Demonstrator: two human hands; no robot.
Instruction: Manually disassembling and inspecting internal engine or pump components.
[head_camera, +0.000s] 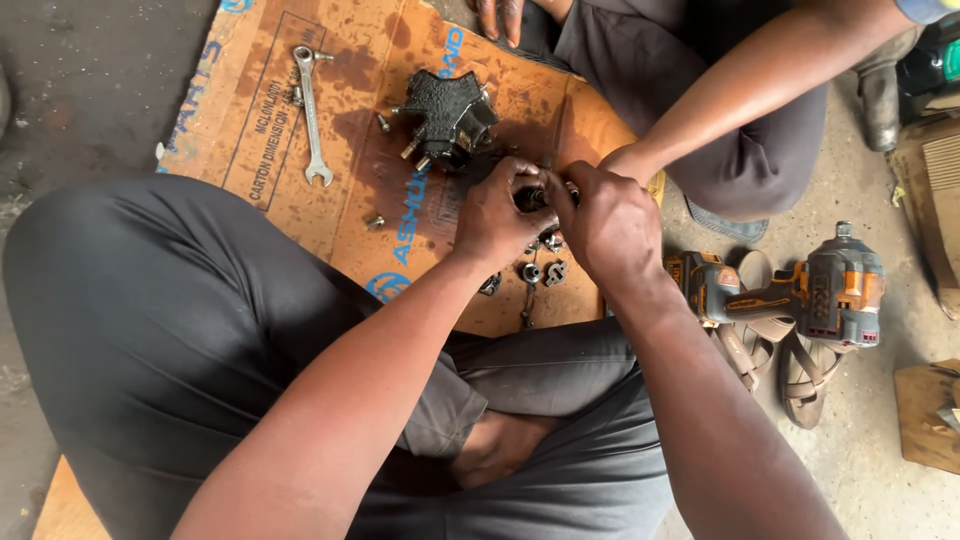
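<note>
Mid-job — our left hand (503, 212) & right hand (607, 222) both clench a small dark metal part (531, 198) (mostly hidden); loose small silver nuts and fittings (541, 271) lie unfitted on the oil-stained brown cardboard sheet (350, 170).

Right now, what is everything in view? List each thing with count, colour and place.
cardboard: one, brown, oil-stained, on the floor
wrench: one, silver, on the cardboard's left
housing: one, black, greasy, cardboard centre
bolts: several, grey, scattered on the cardboard
sockets: a few, metal, below the hands
impact driver: one, orange and grey, on the floor at right
sandals: brown, under the driver
co-worker's hand: one, touching the same small part
small part: one, dark, in both hands
left hand: grip on the part
right hand: grip on the part
</note>
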